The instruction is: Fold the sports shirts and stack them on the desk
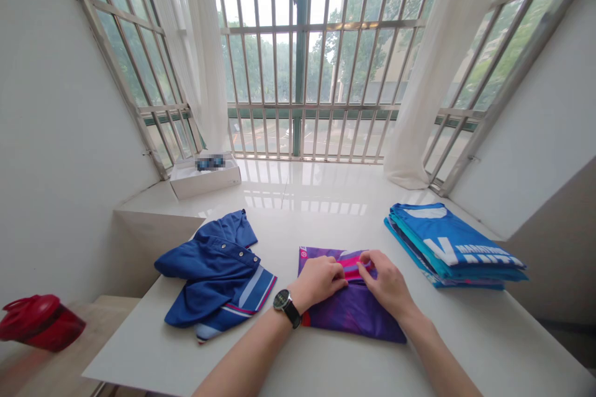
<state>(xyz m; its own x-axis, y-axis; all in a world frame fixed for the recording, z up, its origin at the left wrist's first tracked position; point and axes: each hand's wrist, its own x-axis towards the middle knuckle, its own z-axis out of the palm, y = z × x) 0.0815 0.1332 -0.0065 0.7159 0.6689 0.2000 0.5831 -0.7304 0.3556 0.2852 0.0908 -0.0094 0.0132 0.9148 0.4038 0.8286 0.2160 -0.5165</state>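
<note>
A purple shirt with pink stripes lies folded into a rough rectangle on the white table. My left hand, with a black-strapped watch on its wrist, rests on the shirt's left part, fingers curled against the cloth near the pink band. From the right, my right hand pinches the pink part between thumb and fingers. Both palms hide some of the fabric. To the left is a crumpled dark blue polo shirt, its buttons facing up. Neither hand touches it.
A stack of folded shirts, blue on top, sits at the right. A white box stands on the window ledge at the back left. Below the table's left edge is a red bucket-like container. Barred windows and white curtains close off the back.
</note>
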